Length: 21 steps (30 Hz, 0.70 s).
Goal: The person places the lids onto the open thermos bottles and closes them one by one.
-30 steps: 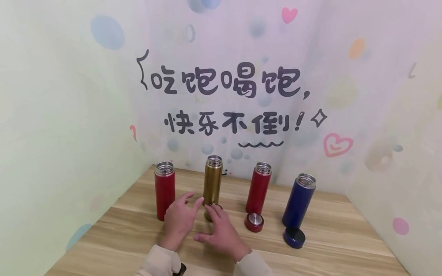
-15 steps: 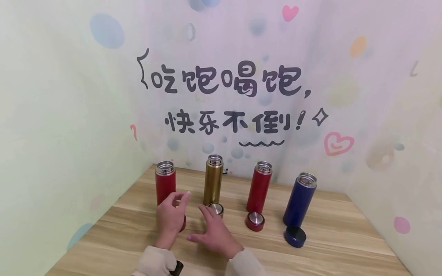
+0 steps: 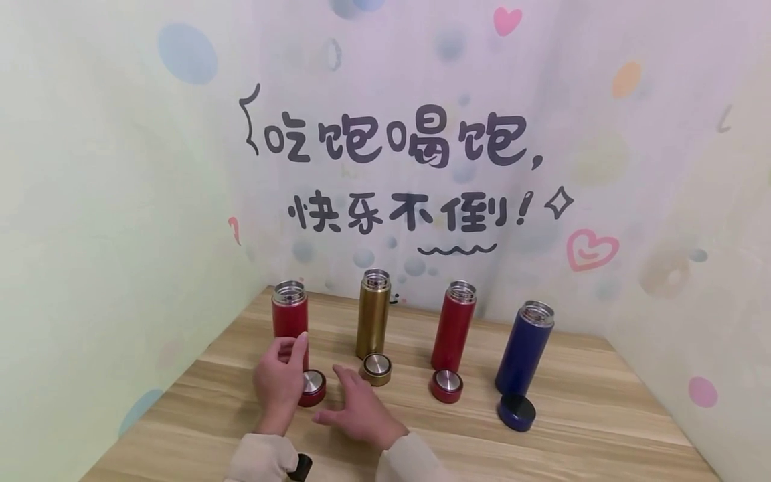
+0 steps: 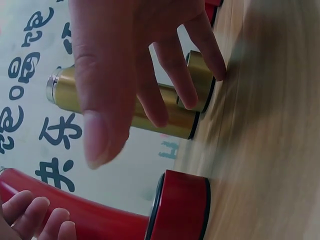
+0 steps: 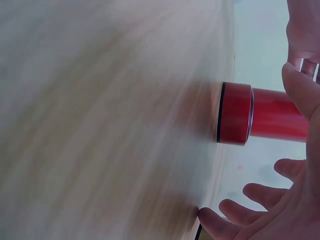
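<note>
In the head view my left hand (image 3: 278,378) hovers in front of the leftmost red bottle (image 3: 290,318), its fingers loosely bent. Beside it a red lid (image 3: 312,396) lies on the table with its silvery disc up. My right hand (image 3: 361,410) is spread between that lid and the gold lid (image 3: 376,372), which sits before the gold bottle (image 3: 373,325). Neither hand holds anything. The left wrist view shows the right hand's thumb (image 4: 100,135) and fingers near the gold lid, and the left hand's fingertips (image 4: 32,215) in front of the red bottle. All these bottles stand upright without lids.
Farther right stand another uncapped red bottle (image 3: 454,325) with its red lid (image 3: 447,388) and a blue bottle (image 3: 524,351) with its blue lid (image 3: 517,414). A lettered backdrop (image 3: 409,73) closes off the rear of the wooden table (image 3: 578,448).
Both hands have shifted left and somewhat back toward the body. The gold lid and the left red lid, hidden or partly covered earlier, now show. Bottles have stayed in place.
</note>
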### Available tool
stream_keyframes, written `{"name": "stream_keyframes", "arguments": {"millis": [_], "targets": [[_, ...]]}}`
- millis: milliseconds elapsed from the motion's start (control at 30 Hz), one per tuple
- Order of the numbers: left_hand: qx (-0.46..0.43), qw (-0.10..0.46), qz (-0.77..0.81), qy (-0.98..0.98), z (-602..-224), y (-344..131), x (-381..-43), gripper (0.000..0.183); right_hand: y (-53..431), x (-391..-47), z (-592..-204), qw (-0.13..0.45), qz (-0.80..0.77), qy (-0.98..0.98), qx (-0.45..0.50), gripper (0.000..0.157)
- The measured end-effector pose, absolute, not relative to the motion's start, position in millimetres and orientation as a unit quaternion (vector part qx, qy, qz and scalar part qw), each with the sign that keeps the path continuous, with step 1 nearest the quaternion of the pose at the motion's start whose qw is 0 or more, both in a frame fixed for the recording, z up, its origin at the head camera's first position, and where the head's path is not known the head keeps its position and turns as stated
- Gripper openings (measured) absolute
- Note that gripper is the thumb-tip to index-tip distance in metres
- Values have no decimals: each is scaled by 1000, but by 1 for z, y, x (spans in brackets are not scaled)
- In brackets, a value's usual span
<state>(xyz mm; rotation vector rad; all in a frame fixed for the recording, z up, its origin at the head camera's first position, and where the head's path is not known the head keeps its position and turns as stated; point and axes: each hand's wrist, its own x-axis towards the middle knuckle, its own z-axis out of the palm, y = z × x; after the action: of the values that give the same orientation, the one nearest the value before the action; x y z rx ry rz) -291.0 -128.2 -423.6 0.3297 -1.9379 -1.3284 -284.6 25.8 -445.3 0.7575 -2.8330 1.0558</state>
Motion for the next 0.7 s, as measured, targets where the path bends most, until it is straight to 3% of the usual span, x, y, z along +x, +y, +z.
{"name": "stream_keyframes", "arguments": {"millis": [400, 700], "targets": [[178, 380, -556, -718, -430, -137, -296, 61, 9, -290, -451, -8, 316, -922, 223, 88], [179, 455, -520, -701, -434, -143, -312, 68, -6, -295, -453, -6, 289, -935, 204, 86]]}}
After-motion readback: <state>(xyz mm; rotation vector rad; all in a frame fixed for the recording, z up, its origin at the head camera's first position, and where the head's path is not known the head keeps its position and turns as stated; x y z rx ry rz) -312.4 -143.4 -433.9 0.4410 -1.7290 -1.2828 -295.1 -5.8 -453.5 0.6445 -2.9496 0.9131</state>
